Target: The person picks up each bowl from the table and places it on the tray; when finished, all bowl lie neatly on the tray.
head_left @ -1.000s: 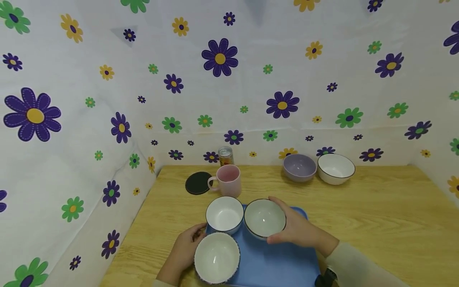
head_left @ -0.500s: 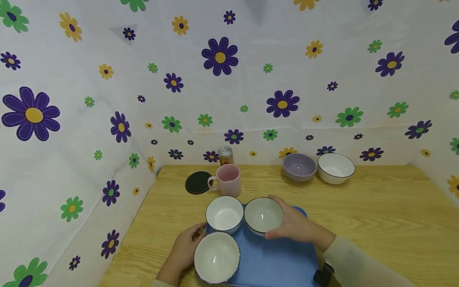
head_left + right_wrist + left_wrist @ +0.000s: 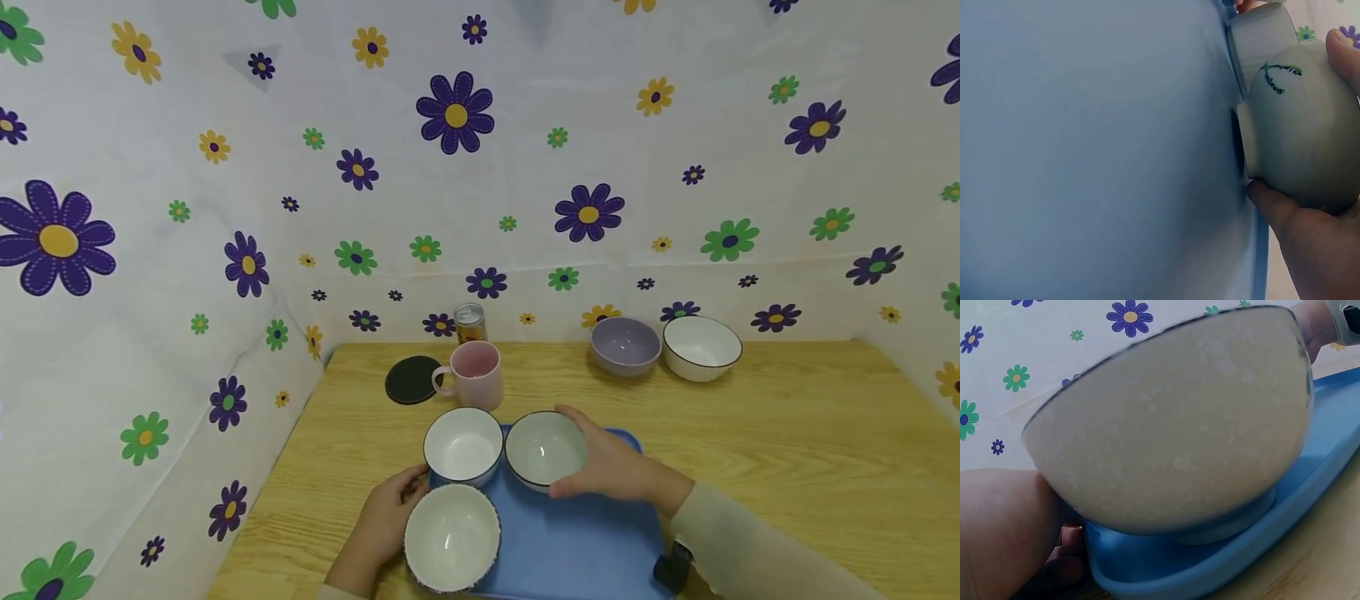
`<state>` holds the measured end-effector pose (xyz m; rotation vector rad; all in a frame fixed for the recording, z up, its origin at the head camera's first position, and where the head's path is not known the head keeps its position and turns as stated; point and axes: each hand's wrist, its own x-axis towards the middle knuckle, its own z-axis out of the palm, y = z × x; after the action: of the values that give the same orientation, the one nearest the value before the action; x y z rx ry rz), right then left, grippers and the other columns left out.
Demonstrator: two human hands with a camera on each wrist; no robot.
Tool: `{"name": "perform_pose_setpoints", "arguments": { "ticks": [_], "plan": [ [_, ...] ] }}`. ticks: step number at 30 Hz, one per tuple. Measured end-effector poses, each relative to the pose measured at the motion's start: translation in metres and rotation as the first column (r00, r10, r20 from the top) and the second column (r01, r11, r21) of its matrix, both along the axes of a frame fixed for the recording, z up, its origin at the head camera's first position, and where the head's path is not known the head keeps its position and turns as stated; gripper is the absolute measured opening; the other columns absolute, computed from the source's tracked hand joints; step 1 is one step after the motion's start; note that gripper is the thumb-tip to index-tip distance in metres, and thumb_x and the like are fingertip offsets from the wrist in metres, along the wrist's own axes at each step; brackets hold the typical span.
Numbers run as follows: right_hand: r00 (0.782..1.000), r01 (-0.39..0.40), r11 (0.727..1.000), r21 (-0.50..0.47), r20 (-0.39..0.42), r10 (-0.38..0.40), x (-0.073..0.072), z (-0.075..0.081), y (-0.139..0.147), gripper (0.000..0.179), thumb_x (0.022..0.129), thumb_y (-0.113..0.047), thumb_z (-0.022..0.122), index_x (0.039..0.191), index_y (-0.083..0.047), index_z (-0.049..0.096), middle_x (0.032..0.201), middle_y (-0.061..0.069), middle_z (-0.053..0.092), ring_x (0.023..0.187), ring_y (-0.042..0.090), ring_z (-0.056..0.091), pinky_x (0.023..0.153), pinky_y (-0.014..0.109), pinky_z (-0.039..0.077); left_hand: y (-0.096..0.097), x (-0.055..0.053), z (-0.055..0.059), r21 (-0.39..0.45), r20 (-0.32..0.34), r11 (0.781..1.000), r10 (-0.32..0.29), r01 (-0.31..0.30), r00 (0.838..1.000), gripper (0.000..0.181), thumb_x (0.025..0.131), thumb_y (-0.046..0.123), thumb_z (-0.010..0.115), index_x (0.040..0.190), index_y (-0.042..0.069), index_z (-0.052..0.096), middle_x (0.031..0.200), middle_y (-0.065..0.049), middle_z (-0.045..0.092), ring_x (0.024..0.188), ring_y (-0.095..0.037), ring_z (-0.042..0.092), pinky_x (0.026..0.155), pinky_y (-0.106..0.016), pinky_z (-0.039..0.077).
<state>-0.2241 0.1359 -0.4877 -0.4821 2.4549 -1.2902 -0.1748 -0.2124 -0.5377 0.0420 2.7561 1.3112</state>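
Note:
My right hand [image 3: 617, 462] holds the right side of a pale grey-green bowl [image 3: 543, 448] at the tray's back, fingers behind and thumb in front. In the right wrist view, that bowl [image 3: 1304, 131] shows a dark green leafy mark, its foot close to the tray. A white bowl [image 3: 463, 446] with a dark rim stands just left of it. In front sits a speckled-rim bowl [image 3: 452, 537], large in the left wrist view. Beside these two, my left hand [image 3: 384, 515] grips the left edge of the blue tray [image 3: 570, 546]; its fingertips are partly hidden.
Behind the tray stand a pink mug [image 3: 477, 379], a black round coaster [image 3: 412, 380] and a drink can [image 3: 470, 323]. A purple bowl [image 3: 626, 348] and another white bowl [image 3: 702, 350] sit at the back right. A flowered sheet [image 3: 525, 167] rises behind the wooden table [image 3: 795, 450].
The right hand and forearm have shifted slightly left, with the thumb lying further over the pale bowl's front. The left hand stays at the tray's edge. The head view has moved a little.

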Motion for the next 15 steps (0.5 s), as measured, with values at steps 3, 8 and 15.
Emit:
{"name": "perform_pose_setpoints", "arguments": {
  "ticks": [3,8,15],
  "plan": [
    [1.0,-0.007,1.0,0.006,0.0,0.007,-0.0013,-0.0004,-0.0023,0.123,0.069,-0.046,0.092,0.159,-0.006,0.017,0.148,0.017,0.045,0.129,0.032,0.05,0.104,0.056,0.043,0.0008,0.0001,0.0019,-0.005,-0.005,1.0,0.005,-0.005,1.0,0.037,0.099,0.021,0.064,0.133,0.006,0.064,0.098,0.0,0.066,0.088,-0.014,0.059,0.078,-0.034,0.05],
    [0.999,-0.033,0.999,0.003,0.009,0.033,-0.0044,-0.0019,-0.0026,0.126,0.068,-0.046,0.092,0.159,-0.009,0.014,0.15,0.018,0.043,0.131,0.033,0.048,0.105,0.057,0.041,0.0013,0.0,0.0045,-0.014,-0.006,1.0,0.007,-0.007,1.0,0.037,0.099,0.021,0.063,0.133,0.007,0.064,0.099,0.0,0.066,0.089,-0.014,0.059,0.077,-0.034,0.05],
    [0.994,-0.102,0.994,-0.033,0.044,0.104,-0.0079,-0.0007,0.001,0.127,0.071,-0.042,0.092,0.16,-0.007,0.009,0.151,0.019,0.039,0.133,0.035,0.045,0.107,0.059,0.038,0.0012,-0.0003,0.0031,-0.009,0.013,1.0,0.017,-0.017,1.0,0.036,0.099,0.021,0.064,0.133,0.007,0.064,0.099,0.001,0.066,0.089,-0.014,0.059,0.078,-0.033,0.05]
  ]
}}
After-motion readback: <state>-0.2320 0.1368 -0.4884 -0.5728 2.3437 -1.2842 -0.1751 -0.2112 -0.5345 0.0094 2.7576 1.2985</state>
